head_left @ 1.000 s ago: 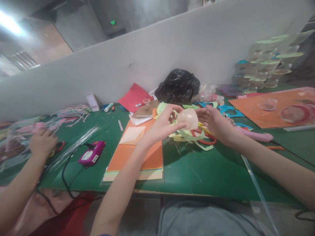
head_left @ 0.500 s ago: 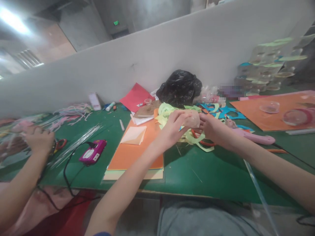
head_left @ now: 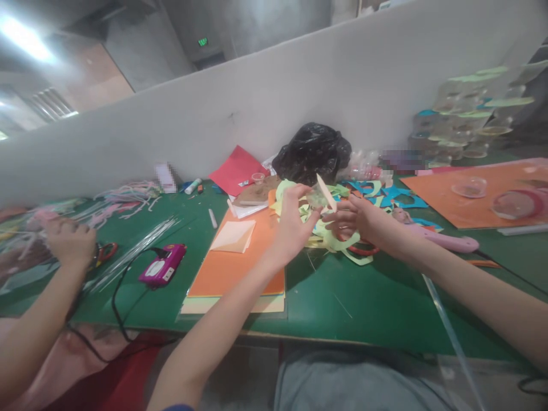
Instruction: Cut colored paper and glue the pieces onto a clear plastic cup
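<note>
My left hand is closed around a small clear plastic cup, held above the table. A pale, flat piece, seen nearly edge-on, stands tilted at the cup's right side; I cannot tell whether it is fixed to it. My right hand has its fingers curled at the lower end of this pale piece, pinching it. Below both hands lie yellow-green paper scraps and the red-orange handle of a tool. A pink glue gun lies beside my right forearm.
Orange paper sheets with a folded cream paper lie left. Behind are a black plastic bag and red paper. A magenta device with a cable and a co-worker's hand are farther left. Stacked clear cups stand far right.
The cup has been turned, so the pale flat piece now shows edge-on instead of facing me. My left fingers have shifted slightly left, and my right fingers have moved lower.
</note>
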`<move>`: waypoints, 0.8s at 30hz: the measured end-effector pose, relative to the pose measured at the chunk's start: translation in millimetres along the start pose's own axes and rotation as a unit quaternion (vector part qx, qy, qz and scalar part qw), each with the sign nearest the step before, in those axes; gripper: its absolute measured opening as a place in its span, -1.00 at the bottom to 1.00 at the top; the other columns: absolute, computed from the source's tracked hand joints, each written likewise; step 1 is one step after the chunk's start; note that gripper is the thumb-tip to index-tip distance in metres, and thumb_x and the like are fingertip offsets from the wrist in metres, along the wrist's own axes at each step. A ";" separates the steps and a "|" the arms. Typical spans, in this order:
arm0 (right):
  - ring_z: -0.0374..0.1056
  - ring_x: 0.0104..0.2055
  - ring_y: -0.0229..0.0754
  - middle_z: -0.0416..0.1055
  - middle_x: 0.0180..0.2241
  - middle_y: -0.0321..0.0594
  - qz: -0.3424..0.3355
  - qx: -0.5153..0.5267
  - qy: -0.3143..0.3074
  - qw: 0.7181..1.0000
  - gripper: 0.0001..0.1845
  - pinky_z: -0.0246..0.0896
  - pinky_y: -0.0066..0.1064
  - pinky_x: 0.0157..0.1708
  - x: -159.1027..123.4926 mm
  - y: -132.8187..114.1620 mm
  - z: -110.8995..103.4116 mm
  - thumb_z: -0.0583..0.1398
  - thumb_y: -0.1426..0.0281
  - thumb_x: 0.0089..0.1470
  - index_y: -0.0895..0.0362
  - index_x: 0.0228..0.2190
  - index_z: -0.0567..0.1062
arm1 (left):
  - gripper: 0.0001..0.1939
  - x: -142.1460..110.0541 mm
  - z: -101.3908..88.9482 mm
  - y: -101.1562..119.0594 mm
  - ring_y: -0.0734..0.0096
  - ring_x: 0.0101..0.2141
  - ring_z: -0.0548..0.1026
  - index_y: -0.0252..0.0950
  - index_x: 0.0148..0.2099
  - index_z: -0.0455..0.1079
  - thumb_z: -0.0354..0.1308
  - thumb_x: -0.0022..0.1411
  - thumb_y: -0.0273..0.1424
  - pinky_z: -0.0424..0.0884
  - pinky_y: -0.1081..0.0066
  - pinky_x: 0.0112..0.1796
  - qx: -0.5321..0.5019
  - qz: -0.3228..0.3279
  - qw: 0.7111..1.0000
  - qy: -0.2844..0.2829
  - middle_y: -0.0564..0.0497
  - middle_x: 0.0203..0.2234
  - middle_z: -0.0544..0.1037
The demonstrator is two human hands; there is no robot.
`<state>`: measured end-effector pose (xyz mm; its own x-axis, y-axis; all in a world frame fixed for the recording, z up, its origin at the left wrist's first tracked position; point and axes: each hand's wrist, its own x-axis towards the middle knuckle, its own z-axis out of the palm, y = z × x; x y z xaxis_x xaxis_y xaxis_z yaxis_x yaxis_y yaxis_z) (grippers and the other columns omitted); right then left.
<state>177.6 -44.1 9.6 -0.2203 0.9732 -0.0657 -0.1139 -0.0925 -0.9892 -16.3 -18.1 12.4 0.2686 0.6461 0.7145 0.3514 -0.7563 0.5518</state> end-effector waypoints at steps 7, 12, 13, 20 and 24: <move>0.45 -0.30 -0.14 0.56 -0.26 -0.19 -0.027 -0.027 -0.004 0.999 -0.59 0.34 -0.38 -0.39 -1.1 3.5 -0.3 0.22 -0.03 0.12 0.06 -0.28 0.53 | -0.58 -8.9 14.3 -2.3 0.17 0.20 0.30 -0.18 0.15 0.12 0.14 0.31 -0.27 0.37 0.08 0.12 -0.071 0.008 0.992 -0.106 -0.20 0.15 0.28; 0.32 -0.45 -0.23 0.48 -0.39 -0.27 -0.058 -0.121 0.076 0.988 -0.55 0.19 -0.43 -0.51 -3.4 4.4 -0.5 0.25 -0.02 0.09 0.05 -0.16 0.49 | -0.32 -10.4 16.1 10.6 0.09 0.21 0.32 -0.18 0.28 0.01 0.22 0.25 -0.14 0.39 0.08 0.10 -0.180 -0.130 0.960 -0.170 -0.26 0.24 0.23; 0.30 -0.46 -0.24 0.47 -0.41 -0.28 -0.075 -0.147 0.082 0.983 -0.56 0.18 -0.43 -0.51 -2.7 4.8 -0.6 0.26 -0.01 0.09 0.07 -0.18 0.49 | -0.34 -9.7 15.4 12.9 0.11 0.17 0.36 -0.19 0.28 0.02 0.19 0.28 -0.11 0.41 0.11 0.07 -0.191 -0.156 0.954 -0.172 -0.25 0.21 0.28; 0.24 -0.50 -0.26 0.37 -0.53 -0.33 -0.123 -0.220 0.057 0.966 -0.56 0.12 -0.41 -0.47 -0.4 7.9 -2.5 0.17 -0.05 0.14 0.08 -0.44 0.41 | -0.72 -4.3 8.3 11.0 0.25 -0.14 0.48 -0.24 -0.05 0.32 0.01 0.38 -0.16 0.42 0.22 -0.06 -0.109 -0.213 0.964 -0.118 -0.04 -0.18 0.51; 0.23 -0.50 -0.24 0.37 -0.55 -0.32 -0.113 -0.245 0.064 0.961 -0.60 0.10 -0.40 -0.47 -2.3 5.5 -4.0 0.16 -0.01 0.15 0.07 -0.44 0.42 | -0.75 -3.0 9.1 8.8 0.28 -0.15 0.48 -0.24 -0.05 0.33 0.05 0.35 -0.19 0.40 0.28 -0.08 -0.119 -0.222 0.963 -0.100 -0.02 -0.18 0.52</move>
<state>181.4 -46.0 3.7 -0.1181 0.9778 0.1732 0.3320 0.2032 -0.9211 -5.8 -25.7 11.1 0.3145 0.8999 0.3021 0.2617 -0.3881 0.8837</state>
